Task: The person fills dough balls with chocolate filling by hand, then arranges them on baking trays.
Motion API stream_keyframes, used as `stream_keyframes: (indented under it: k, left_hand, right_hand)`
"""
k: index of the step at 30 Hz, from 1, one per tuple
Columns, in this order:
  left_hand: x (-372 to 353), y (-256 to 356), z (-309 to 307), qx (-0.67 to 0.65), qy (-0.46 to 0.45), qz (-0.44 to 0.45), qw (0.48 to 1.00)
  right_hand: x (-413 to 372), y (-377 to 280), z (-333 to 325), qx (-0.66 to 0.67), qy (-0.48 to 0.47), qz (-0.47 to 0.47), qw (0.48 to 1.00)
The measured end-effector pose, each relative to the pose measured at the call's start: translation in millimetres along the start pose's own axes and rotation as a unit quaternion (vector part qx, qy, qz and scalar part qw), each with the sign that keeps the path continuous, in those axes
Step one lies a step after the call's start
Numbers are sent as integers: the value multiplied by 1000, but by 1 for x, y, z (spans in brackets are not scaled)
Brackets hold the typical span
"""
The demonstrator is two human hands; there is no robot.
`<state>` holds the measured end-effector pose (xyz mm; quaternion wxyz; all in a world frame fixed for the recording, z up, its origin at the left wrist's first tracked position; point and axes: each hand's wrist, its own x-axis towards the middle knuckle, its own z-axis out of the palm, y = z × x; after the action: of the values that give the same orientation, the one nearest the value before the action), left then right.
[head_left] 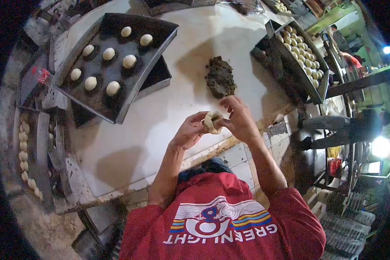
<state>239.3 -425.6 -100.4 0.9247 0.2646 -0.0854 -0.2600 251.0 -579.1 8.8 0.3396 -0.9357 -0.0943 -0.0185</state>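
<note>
A pale piece of dough (212,121) is held between both hands above the front edge of the white table. My left hand (191,130) grips its left side with bent fingers. My right hand (237,118) pinches the dough's right side with thumb and finger, its other fingers raised. Something dark shows in the dough's opening. Beyond my hands, a mound of dark, crumbly filling (220,77) lies on the table. To the left, a dark metal tray (96,65) holds several round dough balls (108,54).
At the right, another tray (318,93) is packed with dough balls. A second tray (161,73) lies under the left one. More dough pieces sit in a long tray (41,147) at the far left. A person (364,130) stands at the right, beyond the table.
</note>
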Motion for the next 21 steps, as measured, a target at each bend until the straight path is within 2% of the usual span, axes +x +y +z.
stream_keyframes:
  k: [1,3,4,5,7,8,9,10,11,12,13,15,16,17,19,20,21]
  left_hand:
    - [-4,-2,5,16,-6,-16,1000]
    - [-7,-10,17,30,-6,-17,999]
    - [-8,-21,19,62,33,9,997]
    - [-7,-30,23,94,73,40,992]
    - [-9,-48,40,116,125,67,983]
    - [-10,-59,49,126,182,77,972]
    - [-12,-71,57,136,237,84,958]
    - [-12,-90,59,140,249,131,949]
    - [-16,-96,68,146,255,130,947]
    - [-23,-99,83,198,262,97,940]
    - [-28,-107,92,221,266,73,935]
    - [-42,-122,105,245,266,19,932]
    - [-51,-128,112,249,269,-3,930]
    - [-59,-132,114,252,238,-6,938]
    - [-75,-136,131,343,250,-13,905]
    - [-79,-142,134,275,213,17,937]
    - [-87,-141,142,151,191,23,970]
  right_hand:
    - [-7,10,3,4,-1,-3,1000]
    - [-20,29,3,86,-112,75,987]
    - [-32,34,2,135,-133,157,969]
    - [-43,41,3,137,-137,145,970]
    - [-66,62,10,379,-63,130,914]
    - [-79,50,0,298,-36,82,950]
    - [-88,55,-1,306,-42,76,948]
    - [-98,62,-3,283,-21,20,959]
    - [-108,70,-5,259,0,-33,965]
    - [-113,83,-9,242,-28,-48,969]
    - [-118,91,-12,251,-31,-39,967]
    - [-128,91,-28,152,-31,-17,988]
    - [-135,89,-28,192,35,-10,981]
    - [-139,99,-25,196,32,-4,980]
    - [-153,126,-13,303,-95,27,948]
    - [-161,126,-15,340,-110,69,932]
    - [-169,125,-16,340,-109,70,931]
